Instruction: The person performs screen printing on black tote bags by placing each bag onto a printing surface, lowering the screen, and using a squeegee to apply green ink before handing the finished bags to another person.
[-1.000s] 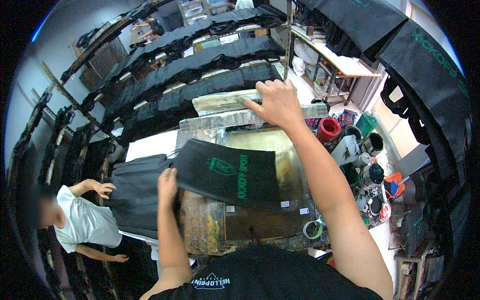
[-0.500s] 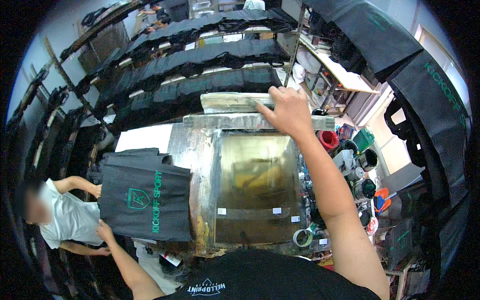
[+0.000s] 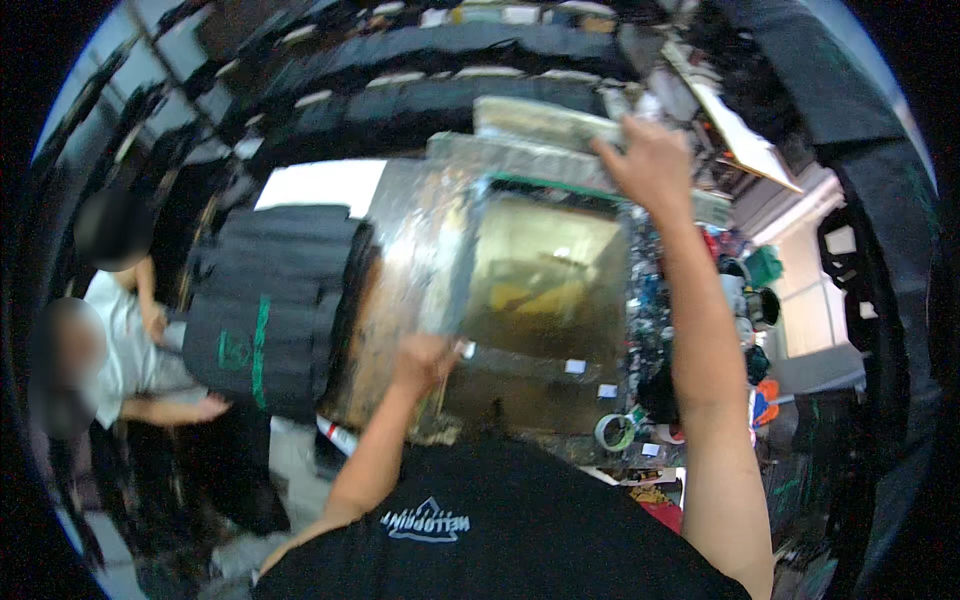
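My right hand reaches to the far side of the worktable, its fingers over the end of a pale, ink-stained wooden bar and its thumb on the near side. Just below that bar lies a second stained bar, along the far end of a glossy, yellowish printing screen. My left hand is over the screen's near left edge, beside a small white tab. Motion smears its fingers, so its grip is unclear. To the left, a dark fabric bag with a green print lies over a dark stack.
A person in a white shirt stands at the left by the bags. White sheet lies at the table's far left. A tape roll and ink pots line the right side. Racks of dark bags stand beyond.
My left hand has left the printed bag and moved right to the screen's edge. The bag has shifted left, towards the other person. My right hand stays on the bar; the view has shifted.
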Demonstrator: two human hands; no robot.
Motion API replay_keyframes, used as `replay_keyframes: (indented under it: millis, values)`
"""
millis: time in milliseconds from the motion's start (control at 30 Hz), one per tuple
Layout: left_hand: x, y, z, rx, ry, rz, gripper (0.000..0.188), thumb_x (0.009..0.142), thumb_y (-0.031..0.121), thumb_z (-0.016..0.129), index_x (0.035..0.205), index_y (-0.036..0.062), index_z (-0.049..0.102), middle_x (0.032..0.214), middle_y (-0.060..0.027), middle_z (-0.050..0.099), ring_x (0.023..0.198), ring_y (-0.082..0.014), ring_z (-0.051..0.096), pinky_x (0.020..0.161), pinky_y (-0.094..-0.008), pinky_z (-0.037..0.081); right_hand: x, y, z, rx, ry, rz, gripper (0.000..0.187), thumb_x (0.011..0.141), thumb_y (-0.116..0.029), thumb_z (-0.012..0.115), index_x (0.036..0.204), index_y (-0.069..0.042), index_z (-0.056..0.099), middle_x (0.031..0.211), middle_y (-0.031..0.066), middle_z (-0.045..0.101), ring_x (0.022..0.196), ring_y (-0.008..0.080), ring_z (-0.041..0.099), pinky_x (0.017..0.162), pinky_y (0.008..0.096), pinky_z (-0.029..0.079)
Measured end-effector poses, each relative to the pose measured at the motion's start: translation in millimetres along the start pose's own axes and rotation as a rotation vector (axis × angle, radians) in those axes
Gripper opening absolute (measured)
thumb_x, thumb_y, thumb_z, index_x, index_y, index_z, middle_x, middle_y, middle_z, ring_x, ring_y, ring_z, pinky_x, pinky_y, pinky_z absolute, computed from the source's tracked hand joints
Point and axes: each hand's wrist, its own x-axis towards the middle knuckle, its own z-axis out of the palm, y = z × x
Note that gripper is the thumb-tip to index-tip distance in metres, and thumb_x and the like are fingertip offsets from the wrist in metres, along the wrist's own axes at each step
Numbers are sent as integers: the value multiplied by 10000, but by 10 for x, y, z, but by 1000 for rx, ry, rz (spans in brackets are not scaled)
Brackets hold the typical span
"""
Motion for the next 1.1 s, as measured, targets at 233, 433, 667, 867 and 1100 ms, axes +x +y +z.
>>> replay_keyframes:
  millis: [233,433,667,867,1100]
  values:
    - [45,-1698,-631,503,48,-596,289,968,318,672,1023,36,697,1055,-170,664,1005,-382,636,855,-475,529,-86,-115,6,-23,11,13,609,944,-579,584,1214,-42,680,1124,177,724,1079,348,672,939,491,463]
    - [-6,-1895,-438,788,-230,-865,609,840,604,731,1102,55,699,1189,-125,652,1153,-316,617,927,-509,498,-54,-80,-34,-38,-6,15,579,940,-555,609,1202,-44,685,1132,185,720,1079,357,667,939,491,460]
    - [-140,-2125,-424,696,-388,-1017,645,864,620,712,1133,35,673,1171,-160,698,1086,-348,687,883,-443,569,-54,-73,-32,-47,-6,18,551,951,-545,598,1172,-47,681,1030,198,714,1013,381,664,902,507,461]
    - [-241,-2207,-561,445,-273,-910,557,942,537,657,1066,-6,673,1096,-262,710,1047,-439,681,893,-504,558,-120,-91,-83,-8,-6,25,549,942,-545,608,1166,-50,683,1029,187,716,1030,357,665,910,485,459]
    - [-277,-2487,-873,659,-375,-636,196,980,120,492,960,64,679,993,-208,740,929,-386,733,788,-502,594,-96,-131,-11,81,56,-17,543,900,-585,626,1026,-59,685,954,149,704,960,328,667,835,495,455]
